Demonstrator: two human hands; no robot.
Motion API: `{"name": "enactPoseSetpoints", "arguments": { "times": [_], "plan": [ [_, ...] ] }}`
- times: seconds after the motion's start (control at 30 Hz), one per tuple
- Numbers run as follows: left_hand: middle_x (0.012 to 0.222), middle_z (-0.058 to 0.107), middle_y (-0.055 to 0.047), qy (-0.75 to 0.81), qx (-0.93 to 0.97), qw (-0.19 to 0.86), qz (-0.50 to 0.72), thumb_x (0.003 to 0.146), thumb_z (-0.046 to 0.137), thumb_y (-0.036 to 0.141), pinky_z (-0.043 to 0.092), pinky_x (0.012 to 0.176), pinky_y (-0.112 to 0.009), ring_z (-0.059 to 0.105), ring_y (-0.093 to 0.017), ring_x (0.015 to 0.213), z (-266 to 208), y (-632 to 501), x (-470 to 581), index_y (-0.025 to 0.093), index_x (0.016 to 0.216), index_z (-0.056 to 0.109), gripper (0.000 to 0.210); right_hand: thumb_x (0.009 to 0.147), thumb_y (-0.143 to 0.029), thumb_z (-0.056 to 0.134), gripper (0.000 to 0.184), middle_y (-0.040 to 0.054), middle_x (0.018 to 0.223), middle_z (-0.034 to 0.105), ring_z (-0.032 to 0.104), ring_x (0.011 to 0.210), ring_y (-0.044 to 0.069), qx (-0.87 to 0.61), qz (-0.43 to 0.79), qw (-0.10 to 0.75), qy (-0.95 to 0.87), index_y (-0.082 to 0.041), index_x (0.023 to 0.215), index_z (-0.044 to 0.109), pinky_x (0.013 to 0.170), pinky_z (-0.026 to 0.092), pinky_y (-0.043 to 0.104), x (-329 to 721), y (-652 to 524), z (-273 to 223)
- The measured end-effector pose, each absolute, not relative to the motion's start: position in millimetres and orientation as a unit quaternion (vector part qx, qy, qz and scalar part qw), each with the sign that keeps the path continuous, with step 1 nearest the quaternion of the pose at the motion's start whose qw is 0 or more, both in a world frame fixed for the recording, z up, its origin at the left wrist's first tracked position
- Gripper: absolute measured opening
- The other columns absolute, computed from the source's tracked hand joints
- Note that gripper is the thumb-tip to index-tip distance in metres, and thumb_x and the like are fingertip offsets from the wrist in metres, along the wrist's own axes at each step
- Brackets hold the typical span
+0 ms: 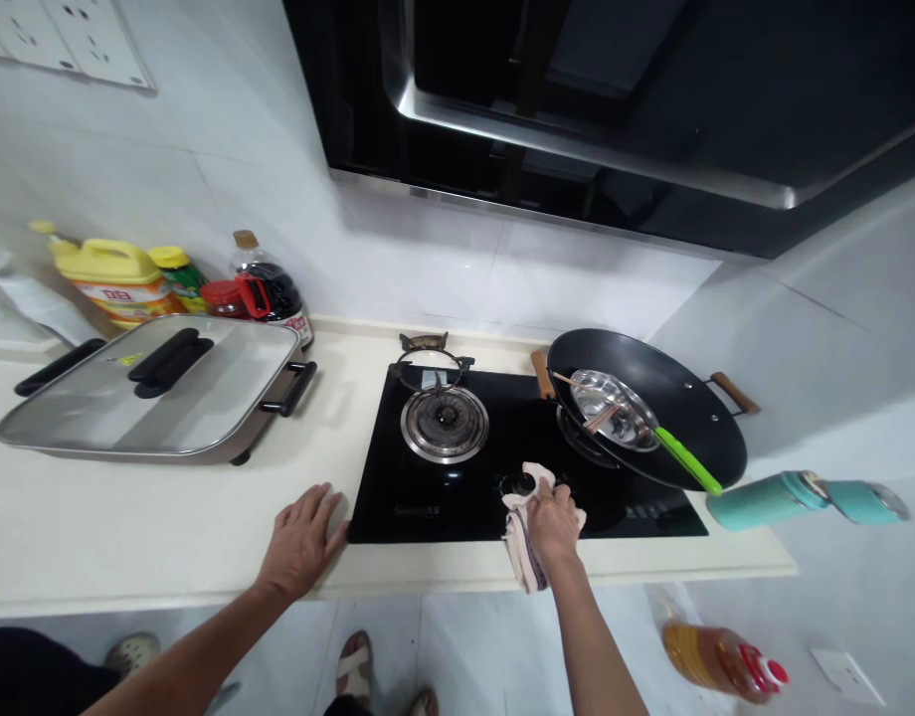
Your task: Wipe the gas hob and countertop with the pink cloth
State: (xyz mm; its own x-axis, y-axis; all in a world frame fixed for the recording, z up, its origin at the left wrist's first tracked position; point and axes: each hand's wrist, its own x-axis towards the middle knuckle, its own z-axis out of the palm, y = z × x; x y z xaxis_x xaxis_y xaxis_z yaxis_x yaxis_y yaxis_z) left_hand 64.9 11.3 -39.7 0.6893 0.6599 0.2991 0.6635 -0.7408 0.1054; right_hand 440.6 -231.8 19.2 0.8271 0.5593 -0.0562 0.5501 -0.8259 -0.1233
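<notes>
Right hand (553,517) clutched a cloth (520,542) at the front edge of the hob (457,502); left hand (299,537) (apart, opened out) rested by its front-left corner.

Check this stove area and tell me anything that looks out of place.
The metal pot stand looks out of place: it sits shifted behind the left burner, partly past the back edge of the black cooktop, rather than centred around the burner. No spill or breakage stands out.
</notes>
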Motion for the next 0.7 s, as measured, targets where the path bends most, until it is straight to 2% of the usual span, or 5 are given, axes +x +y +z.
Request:
{"name": "enactPoseSetpoints", "arguments": {
  "times": [0.13,0.23,0.4,0.57,0.7],
  "plan": [
    [0.146,0.063,-0.017,-0.359,-0.919,0.004,-0.161,0.101,0.047,0.048,0.043,0.107,-0.05,0.055,-0.034,0.136,-39,11,65,0.019,0.13,0.067,0.046,0.101,-0.03,0.038,0.05,0.0127,0.131,0.054,0.059,0.115,0.028,-0.939,0.053,0.078,-0.331,-0.027,0.145,0.06,0.097,0.049,0.039,437,-269,3],
    [0.145,0.064,-0.017,-0.357,-0.919,0.009,-0.164,0.102,0.046,0.048,0.044,0.106,-0.05,0.055,-0.034,0.135,-39,10,65,0.019,0.129,0.067,0.046,0.101,-0.034,0.038,0.048,0.0109,0.139,0.051,0.056,0.121,0.028,-0.934,0.035,0.112,-0.338,-0.03,0.142,0.062,0.101,0.048,0.04,457,-321,-17],
    [0.144,0.064,-0.019,-0.346,-0.921,0.025,-0.177,0.103,0.043,0.048,0.045,0.105,-0.052,0.056,-0.036,0.135,-39,7,65,0.017,0.129,0.067,0.047,0.098,-0.034,0.04,0.057,0.0189,0.129,0.057,0.059,0.119,0.033,-0.968,0.037,0.068,-0.239,-0.016,0.151,0.05,0.101,0.048,0.047,534,-372,-20],
    [0.145,0.063,-0.019,-0.347,-0.92,0.012,-0.181,0.102,0.045,0.048,0.044,0.106,-0.053,0.055,-0.036,0.136,-39,7,65,0.019,0.13,0.066,0.045,0.094,-0.035,0.049,0.056,0.0148,0.13,0.059,0.066,0.112,0.028,-0.963,0.098,0.038,-0.246,-0.022,0.148,0.056,0.098,0.05,0.04,579,-333,-2],
    [0.144,0.063,-0.019,-0.344,-0.921,0.011,-0.183,0.102,0.047,0.048,0.045,0.106,-0.052,0.056,-0.036,0.136,-39,7,64,0.018,0.13,0.066,0.045,0.096,-0.033,0.054,0.053,0.0108,0.143,0.058,0.062,0.127,0.025,-0.948,0.131,0.044,-0.285,-0.027,0.148,0.057,0.108,0.046,0.036,595,-274,7]
  ]
}}
